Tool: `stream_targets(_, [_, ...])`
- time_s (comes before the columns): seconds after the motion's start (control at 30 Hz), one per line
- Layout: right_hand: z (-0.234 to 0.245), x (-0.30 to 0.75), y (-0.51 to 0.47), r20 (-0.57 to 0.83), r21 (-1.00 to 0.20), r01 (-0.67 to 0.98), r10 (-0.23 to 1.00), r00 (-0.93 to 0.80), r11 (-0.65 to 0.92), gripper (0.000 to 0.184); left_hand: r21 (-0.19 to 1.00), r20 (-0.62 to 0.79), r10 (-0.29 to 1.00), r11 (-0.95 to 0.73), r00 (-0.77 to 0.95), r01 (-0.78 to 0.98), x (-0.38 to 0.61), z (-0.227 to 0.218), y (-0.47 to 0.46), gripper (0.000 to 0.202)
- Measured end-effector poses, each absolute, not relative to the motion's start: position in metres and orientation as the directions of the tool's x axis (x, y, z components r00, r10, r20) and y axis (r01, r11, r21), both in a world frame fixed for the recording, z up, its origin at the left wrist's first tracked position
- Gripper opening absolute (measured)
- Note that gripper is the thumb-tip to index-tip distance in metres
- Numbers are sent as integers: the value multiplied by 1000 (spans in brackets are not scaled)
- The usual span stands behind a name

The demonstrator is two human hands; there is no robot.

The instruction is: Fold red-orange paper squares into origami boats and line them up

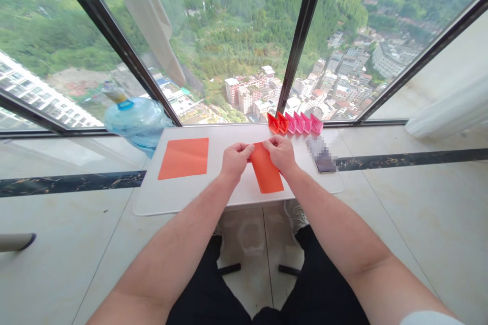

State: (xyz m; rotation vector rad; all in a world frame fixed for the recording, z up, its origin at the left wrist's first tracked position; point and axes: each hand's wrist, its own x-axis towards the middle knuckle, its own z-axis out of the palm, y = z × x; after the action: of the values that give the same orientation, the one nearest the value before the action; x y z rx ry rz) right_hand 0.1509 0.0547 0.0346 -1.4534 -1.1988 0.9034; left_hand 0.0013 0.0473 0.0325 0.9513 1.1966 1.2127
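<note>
Both hands grip the far end of a folded sheet of orange paper (268, 172), a narrow rectangle stretching toward me over the white table. My left hand (235, 161) pinches its far left corner between thumb and fingers. At the far right corner, my right hand (281, 153) is closed on the same paper, thumb on top. Left of my hands, a flat orange sheet (183, 158) with a faint crease lies on the table. Behind my right hand stands a row of folded paper pieces (295, 123), red-orange at the left and pink at the right.
The low white table (213, 193) stands against a large window. A phone (324, 159), partly pixelated, lies at its right side. Beyond the left end is a blue water jug (137, 119). A white curtain (156, 15) hangs at the upper left. My legs are below the table's near edge.
</note>
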Motion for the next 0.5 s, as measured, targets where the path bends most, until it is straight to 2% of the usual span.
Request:
stream_targets(0.07, [33, 148, 54, 51, -971, 238, 974, 220, -3, 24, 981, -132, 986, 115, -105, -154, 4, 32, 46, 28])
stream_targets(0.2, [32, 149, 54, 76, -963, 270, 972, 222, 14, 23, 989, -101, 988, 87, -116, -123, 2, 32, 45, 26])
stream_targets(0.37, [33, 148, 52, 63, -970, 244, 972, 228, 6, 24, 998, -46, 981, 35, -189, -59, 1, 31, 45, 24])
stream_targets(0.5, [32, 146, 51, 55, -975, 223, 971, 231, 2, 23, 990, -78, 993, 67, -85, -124, 3, 28, 42, 28])
